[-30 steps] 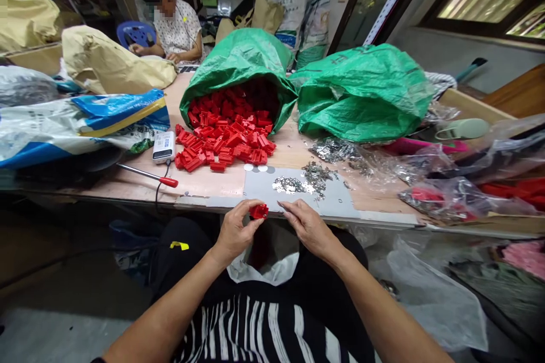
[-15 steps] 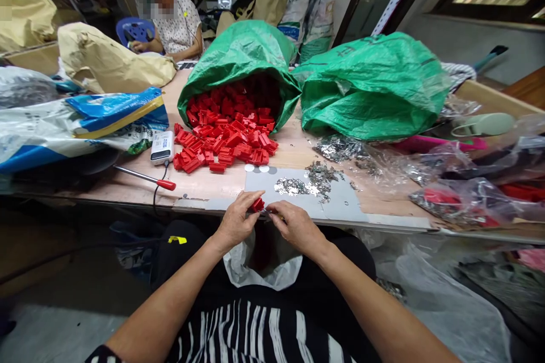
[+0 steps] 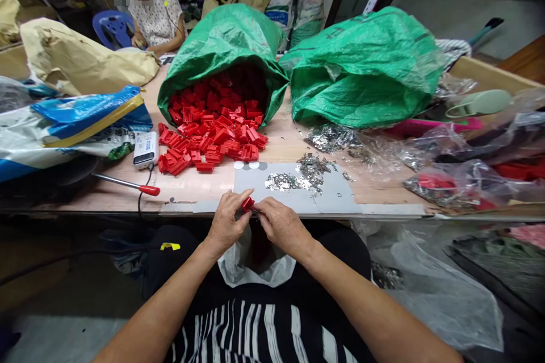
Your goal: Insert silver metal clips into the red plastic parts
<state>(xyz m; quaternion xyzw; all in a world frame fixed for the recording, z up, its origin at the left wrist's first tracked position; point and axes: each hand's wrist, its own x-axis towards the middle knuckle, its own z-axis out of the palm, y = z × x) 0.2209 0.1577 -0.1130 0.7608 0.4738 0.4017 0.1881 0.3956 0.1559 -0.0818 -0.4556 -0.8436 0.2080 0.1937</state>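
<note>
A small red plastic part (image 3: 247,203) is pinched between the thumb and fingers of my left hand (image 3: 226,221), just over the table's front edge. My right hand (image 3: 284,226) is closed against the part's right side; what its fingertips pinch is too small and hidden to name. Below both hands a white plastic bag (image 3: 232,270) lies open between my legs. Small shiny metal pieces (image 3: 289,182) are heaped on a grey sheet (image 3: 334,195) beyond my right hand. Loose red plastic parts (image 3: 213,144) spill from a green woven sack (image 3: 225,33) farther back.
A second green sack (image 3: 361,73) sits to the right, near clear bags (image 3: 451,178) of parts. On the left lie a red-handled rod (image 3: 128,182), a white power bank (image 3: 145,150) with a cable and a blue-white bag (image 3: 85,119). Another person (image 3: 155,11) sits across the table.
The view has shifted slightly, so the table's contents appear farther left and a bit higher. Both hands stay together at the red part, which is turned a little.
</note>
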